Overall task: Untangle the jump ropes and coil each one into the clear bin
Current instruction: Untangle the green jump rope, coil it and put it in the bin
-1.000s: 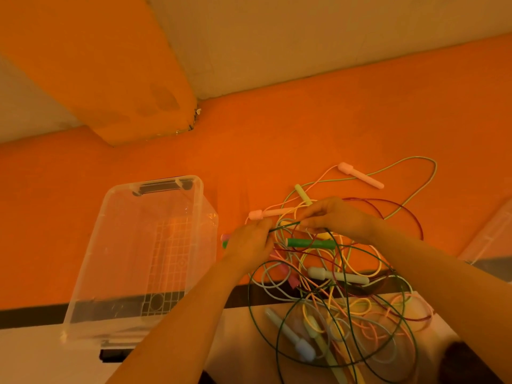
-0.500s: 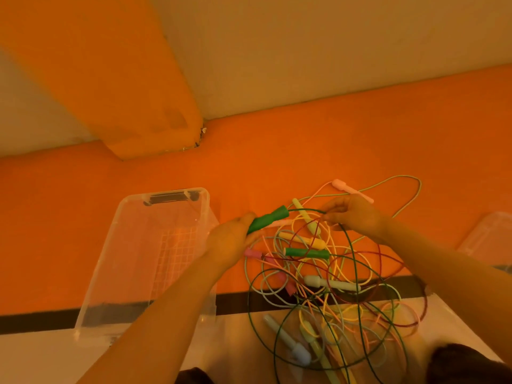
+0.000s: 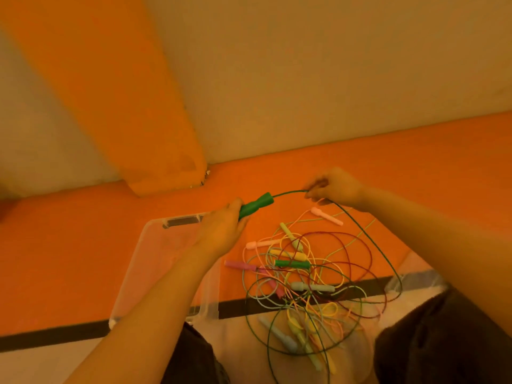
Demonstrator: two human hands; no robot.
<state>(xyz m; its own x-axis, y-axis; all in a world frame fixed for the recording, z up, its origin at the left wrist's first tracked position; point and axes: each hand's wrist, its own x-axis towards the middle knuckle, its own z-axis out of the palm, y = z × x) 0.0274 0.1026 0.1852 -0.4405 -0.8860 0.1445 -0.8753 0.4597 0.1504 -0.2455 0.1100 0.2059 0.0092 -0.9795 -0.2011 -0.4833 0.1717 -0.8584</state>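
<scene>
Since a sec ago both hands rose: left hand (image 3: pixel 221 231) grips green handle (image 3: pixel 256 205), right hand (image 3: pixel 333 187) pinches its cord (image 3: pixel 368 234). Rest of ropes (image 3: pixel 307 289) tangled on floor w/ 2nd green handle (image 3: pixel 292 263); clear bin (image 3: pixel 166 245) looks empty, I think. Nothing coiled yet.
</scene>
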